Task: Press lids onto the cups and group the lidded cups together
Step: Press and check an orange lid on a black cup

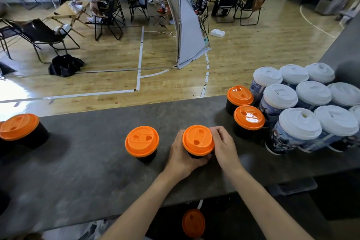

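A black cup with an orange lid [198,140] stands in the middle of the grey counter [93,177]. My left hand [182,157] wraps around the cup's body from the left. My right hand [224,146] rests against the lid's right rim, fingers curled on its edge. Another orange-lidded black cup [141,141] stands just to the left, and a third [19,127] at the far left. Two more orange-lidded cups [240,96] [249,118] stand at the right beside a group of several white-lidded printed cups [300,122].
The counter's far edge drops to a wooden floor with folding chairs, tables and seated people. An orange lid [193,223] shows below the counter's near edge. A grey wall or pillar [344,50] rises behind the white-lidded cups.
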`<state>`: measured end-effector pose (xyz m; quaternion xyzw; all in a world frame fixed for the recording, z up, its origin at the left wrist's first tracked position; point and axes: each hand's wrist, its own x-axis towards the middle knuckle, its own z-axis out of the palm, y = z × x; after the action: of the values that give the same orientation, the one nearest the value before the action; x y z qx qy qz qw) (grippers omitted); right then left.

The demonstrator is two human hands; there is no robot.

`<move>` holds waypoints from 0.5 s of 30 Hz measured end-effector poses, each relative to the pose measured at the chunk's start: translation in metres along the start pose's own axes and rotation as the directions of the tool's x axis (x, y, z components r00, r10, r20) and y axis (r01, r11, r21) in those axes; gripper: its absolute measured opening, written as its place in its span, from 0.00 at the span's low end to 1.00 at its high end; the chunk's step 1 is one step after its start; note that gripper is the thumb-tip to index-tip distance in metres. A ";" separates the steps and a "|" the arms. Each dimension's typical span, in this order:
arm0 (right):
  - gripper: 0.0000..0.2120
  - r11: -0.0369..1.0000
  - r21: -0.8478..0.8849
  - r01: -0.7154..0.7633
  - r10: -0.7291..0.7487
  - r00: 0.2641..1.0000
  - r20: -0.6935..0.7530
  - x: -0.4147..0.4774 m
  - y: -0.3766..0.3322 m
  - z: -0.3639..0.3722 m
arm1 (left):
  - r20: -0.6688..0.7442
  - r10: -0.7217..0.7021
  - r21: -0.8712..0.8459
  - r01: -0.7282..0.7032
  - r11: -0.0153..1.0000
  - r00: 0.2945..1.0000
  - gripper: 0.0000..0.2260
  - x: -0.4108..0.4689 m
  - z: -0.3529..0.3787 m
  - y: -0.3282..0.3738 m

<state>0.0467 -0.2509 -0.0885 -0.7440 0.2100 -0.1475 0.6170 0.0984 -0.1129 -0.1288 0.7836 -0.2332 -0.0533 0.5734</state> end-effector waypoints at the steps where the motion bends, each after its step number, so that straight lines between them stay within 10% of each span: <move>1: 0.13 1.000 -0.014 -0.001 0.000 1.000 -0.012 0.000 -0.002 0.000 | 0.030 0.001 -0.005 -0.001 1.000 1.000 0.34 0.000 -0.001 -0.001; 15: 0.17 0.989 -0.075 -0.126 0.120 0.989 -0.081 -0.007 0.001 -0.002 | -0.011 -0.054 -0.024 0.054 0.998 0.998 0.32 -0.003 -0.001 0.006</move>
<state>0.0396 -0.2490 -0.0890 -0.7473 0.2848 -0.1291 0.5863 0.0940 -0.1120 -0.1238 0.7829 -0.2082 -0.0670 0.5824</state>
